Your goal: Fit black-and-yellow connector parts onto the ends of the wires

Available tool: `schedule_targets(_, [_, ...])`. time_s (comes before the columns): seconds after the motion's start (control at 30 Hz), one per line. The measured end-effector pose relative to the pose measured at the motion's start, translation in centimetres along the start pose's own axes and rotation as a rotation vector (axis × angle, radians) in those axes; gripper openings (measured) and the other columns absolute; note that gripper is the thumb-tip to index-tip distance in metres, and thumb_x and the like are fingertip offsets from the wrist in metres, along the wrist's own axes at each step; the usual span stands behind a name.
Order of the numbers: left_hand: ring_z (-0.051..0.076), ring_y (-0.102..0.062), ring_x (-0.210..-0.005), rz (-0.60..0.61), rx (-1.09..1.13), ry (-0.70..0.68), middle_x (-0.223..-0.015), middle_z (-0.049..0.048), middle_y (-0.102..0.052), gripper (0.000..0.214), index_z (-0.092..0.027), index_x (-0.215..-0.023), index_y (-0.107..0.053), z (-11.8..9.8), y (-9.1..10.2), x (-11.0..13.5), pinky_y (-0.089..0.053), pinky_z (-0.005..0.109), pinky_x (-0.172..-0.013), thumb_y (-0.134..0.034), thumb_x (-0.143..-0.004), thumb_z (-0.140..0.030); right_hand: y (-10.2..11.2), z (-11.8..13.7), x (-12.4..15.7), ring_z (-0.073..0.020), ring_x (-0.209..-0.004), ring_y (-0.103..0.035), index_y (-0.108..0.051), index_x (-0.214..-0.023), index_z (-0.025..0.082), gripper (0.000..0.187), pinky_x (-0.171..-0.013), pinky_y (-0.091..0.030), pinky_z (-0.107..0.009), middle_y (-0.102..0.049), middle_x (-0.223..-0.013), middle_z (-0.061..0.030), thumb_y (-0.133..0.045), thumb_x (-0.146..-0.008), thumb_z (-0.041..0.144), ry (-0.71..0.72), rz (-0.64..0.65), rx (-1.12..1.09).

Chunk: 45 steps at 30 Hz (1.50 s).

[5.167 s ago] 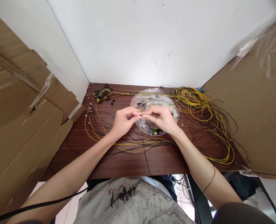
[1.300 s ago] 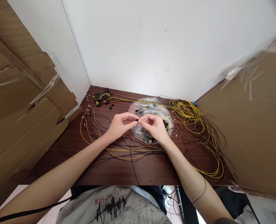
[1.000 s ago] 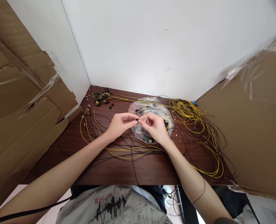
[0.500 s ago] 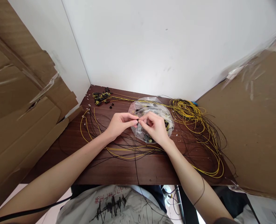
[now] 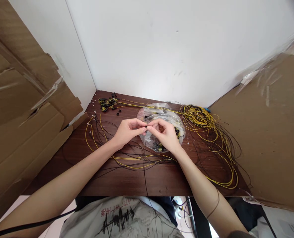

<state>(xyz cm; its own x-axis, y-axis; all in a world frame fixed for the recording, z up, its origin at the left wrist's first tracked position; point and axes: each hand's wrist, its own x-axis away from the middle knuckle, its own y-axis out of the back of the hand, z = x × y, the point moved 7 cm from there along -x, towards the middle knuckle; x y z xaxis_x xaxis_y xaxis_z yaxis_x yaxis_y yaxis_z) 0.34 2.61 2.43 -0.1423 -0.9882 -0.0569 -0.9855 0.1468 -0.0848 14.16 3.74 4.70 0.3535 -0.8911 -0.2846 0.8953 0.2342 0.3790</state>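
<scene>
My left hand (image 5: 127,133) and my right hand (image 5: 166,135) meet fingertip to fingertip over the middle of the table. Both pinch at a small black part (image 5: 146,128), mostly hidden by the fingers, so its kind does not show. A thin black wire (image 5: 145,175) hangs from it, over the table edge and down across my lap. Beneath the hands lies a clear plastic bag (image 5: 149,142) with small black and yellow pieces inside.
Yellow and black wires (image 5: 198,117) lie coiled at the back right. Their black and yellow ends (image 5: 107,104) are bunched at the back left, near small black caps (image 5: 118,113). More loose wires (image 5: 134,158) cross the brown table (image 5: 167,185). Cardboard (image 5: 273,132) stands at both sides.
The right fingers have shifted slightly around the small black part, the thumb and forefinger now reaching straighter. The left hand and the wire stay in place.
</scene>
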Motion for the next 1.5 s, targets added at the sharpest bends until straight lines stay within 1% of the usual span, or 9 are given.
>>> schedule_targets(0.1, [0.014,-0.064,-0.064,-0.022,-0.008,-0.009,-0.072,0.0037,-0.07,0.024,-0.012,-0.082,-0.069,-0.1,0.1,0.0,-0.052,0.03,-0.071,-0.076,-0.065,-0.027,-0.1,-1.8,-0.2,-0.0095,-0.057,-0.046,-0.058,-0.086,0.018,0.025,-0.053,-0.034,-0.023,-0.058,-0.069,0.0011,-0.063,-0.076,0.04,-0.236,-0.007,-0.307])
schedule_targets(0.2, [0.013,-0.063,-0.063,-0.041,-0.019,-0.024,-0.071,0.0034,-0.068,0.023,-0.012,-0.083,-0.069,-0.2,0.3,0.0,-0.051,0.03,-0.071,-0.076,-0.065,-0.025,-0.5,-3.1,-0.1,-0.0094,-0.061,-0.054,-0.051,-0.083,0.018,0.021,-0.052,-0.035,-0.021,-0.063,-0.073,0.0008,-0.064,-0.067,0.024,-0.415,0.008,-0.558])
schedule_targets(0.3, [0.013,-0.062,-0.063,-0.046,-0.023,-0.027,-0.07,0.003,-0.068,0.022,-0.012,-0.083,-0.069,-0.2,0.4,-0.1,-0.05,0.029,-0.07,-0.075,-0.066,-0.025,-0.6,-3.5,0.0,-0.0113,-0.074,-0.062,-0.046,-0.075,0.019,0.024,-0.063,-0.045,-0.023,-0.068,-0.081,-0.0007,-0.058,-0.057,0.008,-0.449,0.028,-0.696])
schedule_targets(0.4, [0.012,-0.061,-0.062,-0.045,-0.026,-0.033,-0.071,0.003,-0.068,0.023,-0.012,-0.083,-0.069,-0.3,0.4,-0.1,-0.05,0.028,-0.069,-0.075,-0.066,-0.026,-0.7,-3.3,-0.1,-0.0115,-0.079,-0.066,-0.046,-0.073,0.02,0.027,-0.075,-0.051,-0.025,-0.071,-0.084,-0.0005,-0.057,-0.055,0.003,-0.429,0.046,-0.754])
schedule_targets(0.5, [0.012,-0.061,-0.062,-0.044,-0.031,-0.038,-0.071,0.0032,-0.068,0.023,-0.012,-0.083,-0.069,-0.3,0.4,-0.1,-0.049,0.028,-0.068,-0.075,-0.066,-0.026,-0.6,-3.0,0.0,-0.0119,-0.081,-0.068,-0.051,-0.073,0.019,0.024,-0.085,-0.052,-0.029,-0.072,-0.086,-0.0016,-0.064,-0.059,0.005,-0.417,0.045,-0.758])
schedule_targets(0.63, [0.012,-0.06,-0.062,-0.037,-0.03,-0.04,-0.074,0.0043,-0.069,0.024,-0.012,-0.084,-0.069,-0.3,0.4,-0.1,-0.05,0.028,-0.068,-0.074,-0.067,-0.028,-0.6,-2.5,0.0,-0.0145,-0.086,-0.069,-0.06,-0.078,0.018,0.021,-0.092,-0.052,-0.033,-0.073,-0.089,-0.0043,-0.075,-0.064,0.018,-0.422,0.043,-0.739])
schedule_targets(0.9, [0.011,-0.059,-0.061,-0.045,-0.05,-0.041,-0.073,0.0028,-0.068,0.023,-0.012,-0.083,-0.069,-0.3,0.5,-0.1,-0.049,0.027,-0.067,-0.074,-0.066,-0.027,0.1,-3.0,0.0,-0.0145,-0.07,-0.068,-0.072,-0.078,0.017,0.023,-0.078,-0.057,-0.032,-0.073,-0.079,-0.0029,-0.08,-0.06,0.029,-0.342,-0.049,-0.58])
schedule_targets(1.13, [0.011,-0.059,-0.061,-0.056,-0.039,-0.044,-0.075,0.0033,-0.068,0.023,-0.013,-0.082,-0.069,-0.2,0.6,-0.2,-0.049,0.027,-0.067,-0.075,-0.065,-0.027,0.1,-2.3,0.0,-0.0162,-0.069,-0.067,-0.072,-0.078,0.019,0.026,-0.076,-0.056,-0.035,-0.071,-0.074,-0.0016,-0.081,-0.057,0.032,-0.314,-0.073,-0.538])
schedule_targets(1.5, [0.01,-0.058,-0.06,-0.09,-0.033,-0.043,-0.073,0.0023,-0.068,0.021,-0.013,-0.08,-0.07,-0.5,0.8,0.0,-0.049,0.026,-0.066,-0.076,-0.064,-0.024,-0.2,-1.3,-0.1,-0.0159,-0.078,-0.065,-0.07,-0.079,0.02,0.019,-0.078,-0.053,-0.032,-0.071,-0.084,-0.0027,-0.077,-0.064,0.029,-0.175,-0.064,-0.396])
